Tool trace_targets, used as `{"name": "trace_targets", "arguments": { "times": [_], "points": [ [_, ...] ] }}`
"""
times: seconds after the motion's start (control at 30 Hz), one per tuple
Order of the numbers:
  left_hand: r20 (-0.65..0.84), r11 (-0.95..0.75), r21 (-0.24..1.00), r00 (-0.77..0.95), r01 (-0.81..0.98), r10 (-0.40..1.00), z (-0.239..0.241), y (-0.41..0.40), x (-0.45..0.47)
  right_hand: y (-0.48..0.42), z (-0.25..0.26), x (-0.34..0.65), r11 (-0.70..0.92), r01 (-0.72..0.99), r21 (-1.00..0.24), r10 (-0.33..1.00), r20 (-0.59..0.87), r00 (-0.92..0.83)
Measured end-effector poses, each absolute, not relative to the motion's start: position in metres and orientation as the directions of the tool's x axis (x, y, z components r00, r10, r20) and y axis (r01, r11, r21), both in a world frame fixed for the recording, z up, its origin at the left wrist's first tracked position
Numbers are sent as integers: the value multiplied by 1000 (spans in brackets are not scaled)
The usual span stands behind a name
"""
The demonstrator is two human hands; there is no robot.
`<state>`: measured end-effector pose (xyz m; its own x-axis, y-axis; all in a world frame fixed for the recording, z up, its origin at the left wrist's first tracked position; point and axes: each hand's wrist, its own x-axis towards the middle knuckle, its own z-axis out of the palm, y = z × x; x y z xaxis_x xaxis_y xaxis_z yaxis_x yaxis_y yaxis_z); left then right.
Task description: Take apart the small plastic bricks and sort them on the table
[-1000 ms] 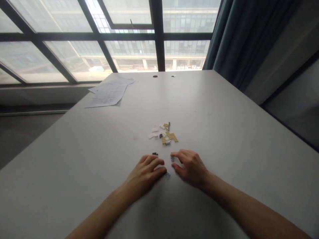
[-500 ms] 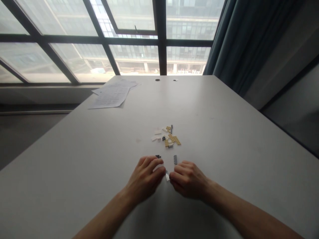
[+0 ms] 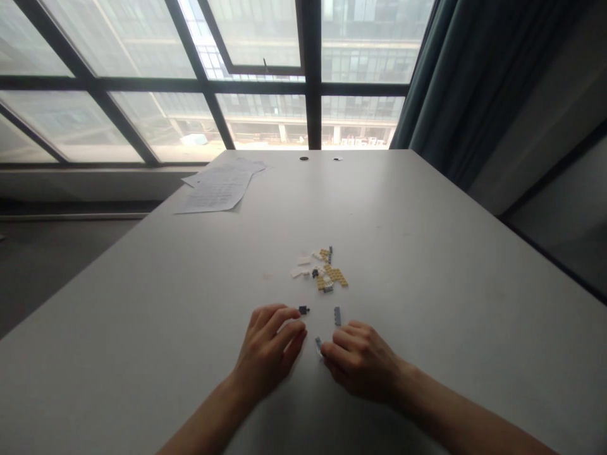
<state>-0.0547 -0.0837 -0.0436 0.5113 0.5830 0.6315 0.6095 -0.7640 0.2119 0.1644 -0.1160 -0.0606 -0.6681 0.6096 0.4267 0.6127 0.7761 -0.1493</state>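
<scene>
On the white table my left hand rests with its fingers loosely bent and nothing in them. A tiny dark brick lies just beyond its fingertips. My right hand is curled, its thumb and forefinger pinched on a small grey-blue brick that sticks out to the left between the two hands. A narrow grey brick lies just beyond the right hand's knuckles. Farther out sits a small pile of tan, white and grey bricks.
Sheets of printed paper lie at the table's far left corner, and two small round holes are near the far edge. A large window runs behind the table, with a dark curtain on the right.
A second ago the right hand was by the grey brick; then both hands met on the small grey-blue brick. Now the left hand has drawn away from it and the right hand keeps it.
</scene>
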Motion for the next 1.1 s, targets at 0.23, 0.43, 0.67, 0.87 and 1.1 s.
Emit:
{"name": "trace_targets", "arguments": {
  "times": [0.23, 0.43, 0.67, 0.87, 1.1],
  "points": [
    [652, -752, 272, 460, 600, 603, -42, -85, -59, -119, -59, 160, 766, 619, -174, 631, 386, -673],
    [653, -737, 325, 424, 592, 628, -40, -87, -58, -124, -63, 158, 741, 647, -181, 655, 406, -637],
    [548, -666, 480, 397, 571, 736, -33, -81, -53, -123, -63, 154, 716, 675, -178, 681, 389, -620],
    [307, -763, 337, 701, 552, 643, -21, -37, -34, -121, -67, 151, 714, 678, -176, 682, 393, -616],
    [274, -809, 211, 761, 549, 588, -33, -1, -31, -122, -66, 151, 713, 669, -208, 688, 393, -610]
  ]
}}
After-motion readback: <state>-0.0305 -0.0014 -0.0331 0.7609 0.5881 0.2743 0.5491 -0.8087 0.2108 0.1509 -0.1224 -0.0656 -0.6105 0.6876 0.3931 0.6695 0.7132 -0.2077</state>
